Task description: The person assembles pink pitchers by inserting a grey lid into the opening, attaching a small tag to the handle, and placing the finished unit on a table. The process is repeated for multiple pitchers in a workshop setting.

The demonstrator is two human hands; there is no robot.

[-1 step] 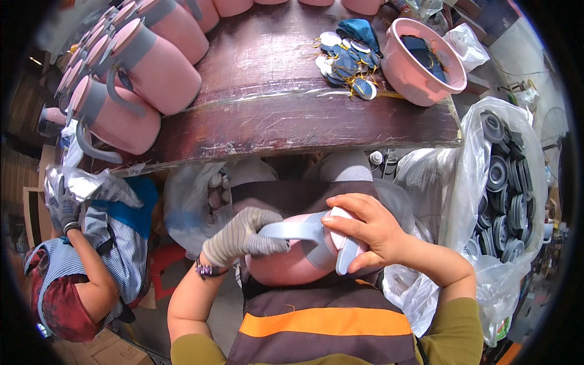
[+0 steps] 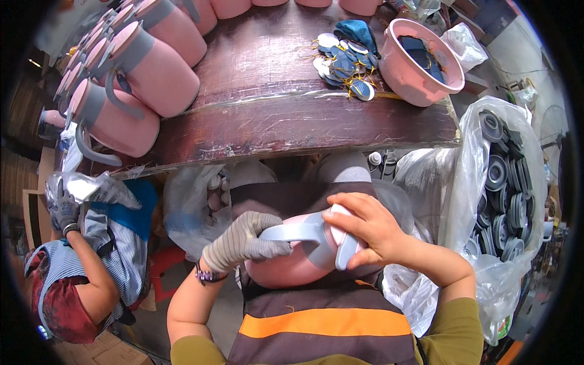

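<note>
A pink jug (image 2: 283,271) with a grey collar lies on its side across my lap, its mouth toward the right. My left hand (image 2: 246,242), in a striped grey knit glove, is closed round the grey handle (image 2: 298,232). At the mouth end, my bare right hand (image 2: 368,231) grips the lid (image 2: 345,250), thumb below and fingers over its top. The lid has a pale pink part and a grey tongue. My right palm hides part of it. Whether the lid is seated on the rim, I cannot tell.
Several pink jugs (image 2: 161,70) crowd the left of the dark red table (image 2: 292,125). Corded tags (image 2: 347,61) lie beside a pink tub (image 2: 401,79). A plastic bag of grey lids (image 2: 499,170) stands at right. A gloved co-worker (image 2: 79,267) sits at left.
</note>
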